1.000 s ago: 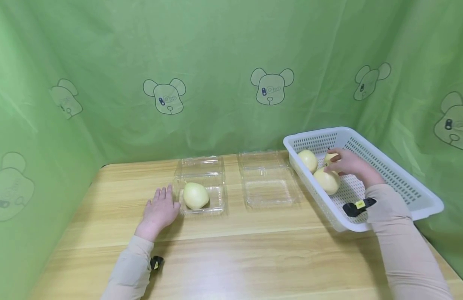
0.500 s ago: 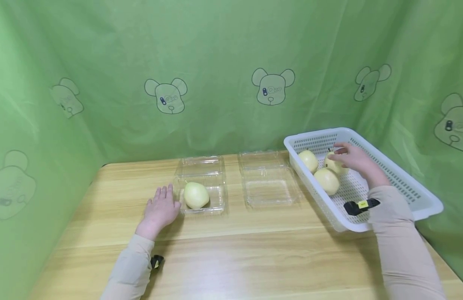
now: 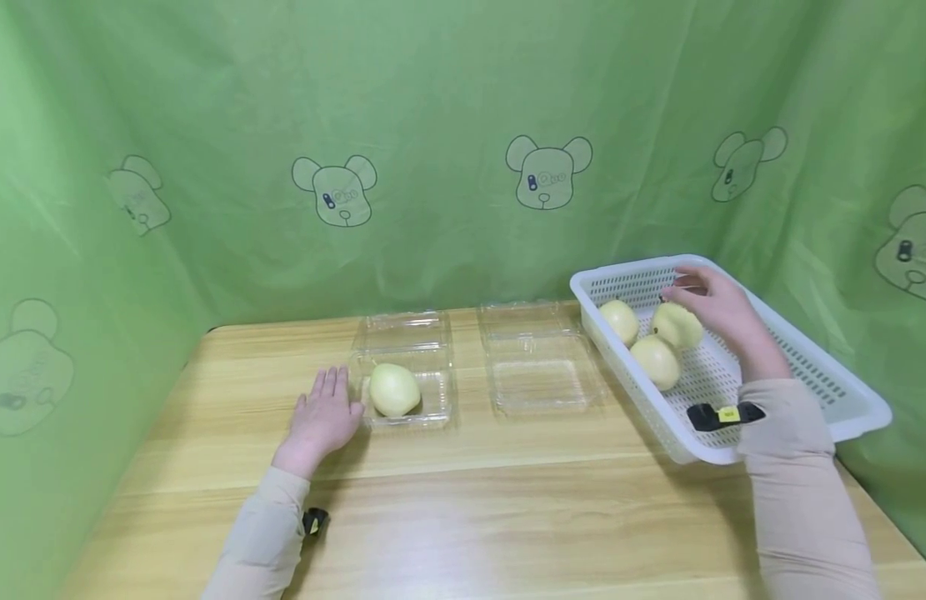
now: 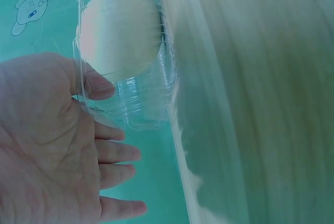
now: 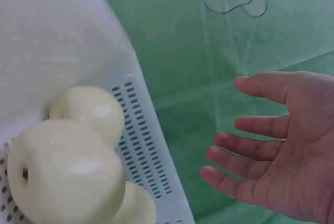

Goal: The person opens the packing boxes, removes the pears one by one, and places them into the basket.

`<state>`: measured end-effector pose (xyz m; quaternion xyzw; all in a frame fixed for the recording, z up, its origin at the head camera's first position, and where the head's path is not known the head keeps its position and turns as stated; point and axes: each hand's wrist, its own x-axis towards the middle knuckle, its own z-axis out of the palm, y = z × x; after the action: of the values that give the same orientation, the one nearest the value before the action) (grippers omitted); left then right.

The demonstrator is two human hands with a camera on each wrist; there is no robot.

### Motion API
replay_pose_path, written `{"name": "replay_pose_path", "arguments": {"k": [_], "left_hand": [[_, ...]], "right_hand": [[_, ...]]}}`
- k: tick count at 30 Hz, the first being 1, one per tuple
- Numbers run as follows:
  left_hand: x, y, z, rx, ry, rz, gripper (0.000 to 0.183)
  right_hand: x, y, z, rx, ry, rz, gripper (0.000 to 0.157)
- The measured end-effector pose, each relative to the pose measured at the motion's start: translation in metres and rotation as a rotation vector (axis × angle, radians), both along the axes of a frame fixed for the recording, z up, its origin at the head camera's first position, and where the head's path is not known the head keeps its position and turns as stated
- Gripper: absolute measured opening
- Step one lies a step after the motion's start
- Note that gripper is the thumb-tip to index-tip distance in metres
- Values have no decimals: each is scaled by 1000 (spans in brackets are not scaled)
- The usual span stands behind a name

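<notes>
My left hand (image 3: 323, 421) lies beside a hinged clear plastic box (image 3: 436, 400), fingers extended. In the left wrist view its thumb overlaps the wall of the box, and touching cannot be told for certain. One pale yellow pear (image 3: 394, 390) sits inside that box, its lid folded back. Over the white basket (image 3: 856, 412) hovers my right hand (image 3: 725, 317), fingers loosely bent with nothing between them. Below it are a back-right pear (image 3: 676, 325), a front pear (image 3: 656, 362) and a left pear (image 3: 618, 322). The right wrist view shows the right palm (image 5: 308, 151) apart from the pears.
A second clear plastic box (image 3: 541, 383), lid folded back, lies between the first box and the basket. The wooden table (image 3: 463, 508) meets a green curtain (image 3: 432, 258) behind and at both sides.
My right hand has drawn off the pears, back and to the right, exposing more of the back-right pear. My left hand and the boxes stay put.
</notes>
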<state>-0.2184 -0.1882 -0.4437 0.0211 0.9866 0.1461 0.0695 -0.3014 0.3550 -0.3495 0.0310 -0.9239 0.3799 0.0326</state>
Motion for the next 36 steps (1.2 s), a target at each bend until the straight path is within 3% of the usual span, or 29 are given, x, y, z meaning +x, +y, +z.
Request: {"name": "replay_pose_path", "arguments": {"k": [14,28,36], "left_hand": [[-1,-3,-3,-16,1,-22,71],[-4,-5,-3,-25,-6,-12,73],[-4,-7,-2,-22,-16,-18,73]], "right_hand": [[13,-33,19,-29,74,6,71],[32,-91,33,-5,139,114,66],[41,-128,30,-31,228,186,58]]}}
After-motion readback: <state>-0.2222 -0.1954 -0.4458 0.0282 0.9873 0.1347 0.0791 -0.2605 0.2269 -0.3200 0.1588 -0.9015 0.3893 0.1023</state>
